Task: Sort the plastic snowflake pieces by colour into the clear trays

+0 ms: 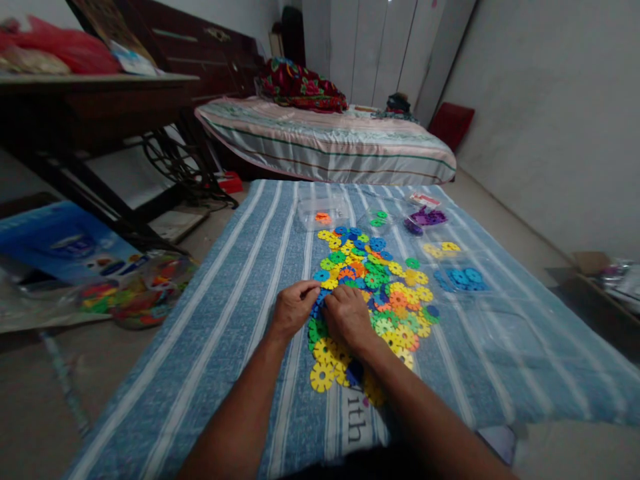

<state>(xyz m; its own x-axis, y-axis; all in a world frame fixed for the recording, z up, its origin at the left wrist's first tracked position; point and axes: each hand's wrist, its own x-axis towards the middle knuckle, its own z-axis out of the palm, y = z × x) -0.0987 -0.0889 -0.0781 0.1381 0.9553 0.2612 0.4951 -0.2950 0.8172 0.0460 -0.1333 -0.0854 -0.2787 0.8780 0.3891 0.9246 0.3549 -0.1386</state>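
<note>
A pile of notched plastic disc connectors (385, 273) in yellow, green, blue and orange lies on a striped blue cloth (240, 267). At the pile's left edge, my left hand (294, 311) has its thumb and index finger pinched together; anything between them is too small to make out. My right hand (349, 317) rests over the pile just beside it, its fingers curled down among the blue discs, and the fingertips are hidden. Large yellow discs (322, 377) lie near my right wrist.
Transparent boxes stand beyond and right of the pile, with orange discs (323, 218), green discs (380, 219), purple discs (429, 217), yellow discs (450, 247) and blue discs (463, 277). A bed (325, 147) is behind the table; a sewing-machine table (100, 100) stands left.
</note>
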